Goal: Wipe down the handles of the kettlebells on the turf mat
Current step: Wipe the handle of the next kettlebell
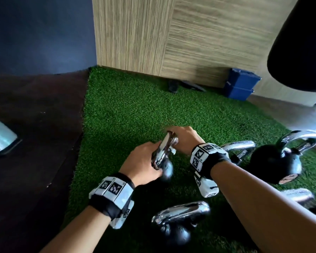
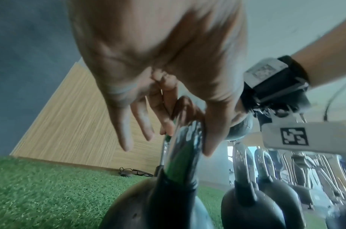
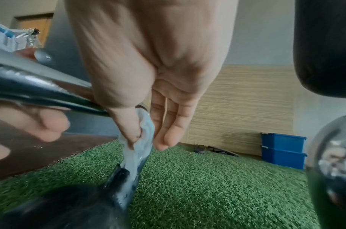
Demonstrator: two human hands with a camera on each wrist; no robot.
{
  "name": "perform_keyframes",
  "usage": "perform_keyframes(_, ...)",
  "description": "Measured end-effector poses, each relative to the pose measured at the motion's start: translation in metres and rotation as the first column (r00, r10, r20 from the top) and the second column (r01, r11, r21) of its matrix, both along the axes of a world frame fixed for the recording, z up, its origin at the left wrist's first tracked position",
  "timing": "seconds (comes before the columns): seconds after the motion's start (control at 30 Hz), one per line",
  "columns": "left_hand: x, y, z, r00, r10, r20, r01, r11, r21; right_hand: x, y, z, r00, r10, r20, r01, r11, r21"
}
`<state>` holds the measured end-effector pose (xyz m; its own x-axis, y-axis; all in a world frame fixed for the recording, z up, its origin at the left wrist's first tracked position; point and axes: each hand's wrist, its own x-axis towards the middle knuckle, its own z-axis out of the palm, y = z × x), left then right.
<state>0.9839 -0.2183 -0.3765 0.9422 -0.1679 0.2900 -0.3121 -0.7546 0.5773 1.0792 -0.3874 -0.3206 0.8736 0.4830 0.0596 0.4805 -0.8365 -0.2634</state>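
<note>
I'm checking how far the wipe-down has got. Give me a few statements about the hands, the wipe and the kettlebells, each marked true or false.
1. The right hand pinches a pale wipe against the chrome handle. True.
2. The left hand rests flat on the turf mat. False: it holds the same handle.
3. Other kettlebells stand on the turf to the right. True.
4. The blue bins sit side by side. False: one is stacked on the other.
5. The wipe is bright red. False: it is whitish.
</note>
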Motion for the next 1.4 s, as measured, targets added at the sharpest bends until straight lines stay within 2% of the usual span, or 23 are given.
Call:
perform_keyframes(0.1,0.010,0.013,0.009,0.995,0.045,-0.093,-0.041,0.998,0.042,-0.005,-0.009,0.010,0.998,-0.059,-0.004,0.058,0.996,-0.065)
perform_keyframes(0.2,0.024,0.027,0.020,0.992,0.024,-0.127,-0.006,0.990,0.140,-0.012,-0.014,0.017,0.991,-0.128,-0.046,0.121,0.984,-0.127)
perform_keyframes(0.4,0.039,0.032,0.021,0.990,0.069,-0.127,-0.048,0.986,0.157,-0.018,-0.020,0.016,0.976,-0.174,-0.131,0.163,0.982,-0.094)
perform_keyframes(0.53,0.039,0.029,0.021,0.986,0.072,-0.151,-0.047,0.985,0.169,-0.016,-0.019,0.011,0.967,-0.172,-0.186,0.165,0.985,-0.052)
perform_keyframes(0.63,0.036,0.028,0.024,0.979,0.088,-0.185,-0.052,0.980,0.191,-0.014,-0.022,0.019,0.965,-0.138,-0.222,0.118,0.988,-0.101)
perform_keyframes(0.7,0.036,0.027,0.032,0.961,0.113,-0.254,-0.057,0.974,0.219,-0.010,-0.031,0.030,0.958,-0.085,-0.273,0.045,0.988,-0.150)
perform_keyframes(0.77,0.037,0.023,0.045,0.934,0.148,-0.325,-0.055,0.959,0.278,-0.004,-0.046,0.043,0.939,-0.058,-0.338,0.013,0.991,-0.133)
perform_keyframes(0.83,0.040,0.013,0.063,0.921,0.178,-0.346,-0.043,0.930,0.364,0.004,-0.068,0.058,0.962,-0.039,-0.269,0.005,0.992,-0.126)
perform_keyframes(0.93,0.043,-0.007,0.095,0.931,0.251,-0.266,-0.090,0.863,0.498,0.015,-0.106,0.083,0.998,0.001,-0.070,-0.014,0.983,-0.183)
perform_keyframes(1.03,0.048,-0.029,0.123,0.928,0.282,-0.244,-0.102,0.821,0.562,0.029,-0.142,0.103,0.999,0.038,0.015,-0.035,0.983,-0.180)
perform_keyframes(1.13,0.058,-0.060,0.150,0.906,0.289,-0.309,-0.067,0.819,0.569,0.039,-0.177,0.116,0.993,0.108,0.045,-0.096,0.972,-0.215)
perform_keyframes(1.2,0.065,-0.085,0.165,0.893,0.302,-0.333,-0.039,0.790,0.612,0.048,-0.200,0.119,0.980,0.195,0.050,-0.177,0.954,-0.243)
perform_keyframes(1.33,0.070,-0.136,0.175,0.872,0.360,-0.331,0.047,0.612,0.789,0.070,-0.246,0.123,0.956,0.293,0.014,-0.276,0.917,-0.289)
perform_keyframes(1.4,0.072,-0.160,0.168,0.835,0.424,-0.351,0.054,0.571,0.819,0.079,-0.266,0.118,0.953,0.300,0.033,-0.283,0.927,-0.247)
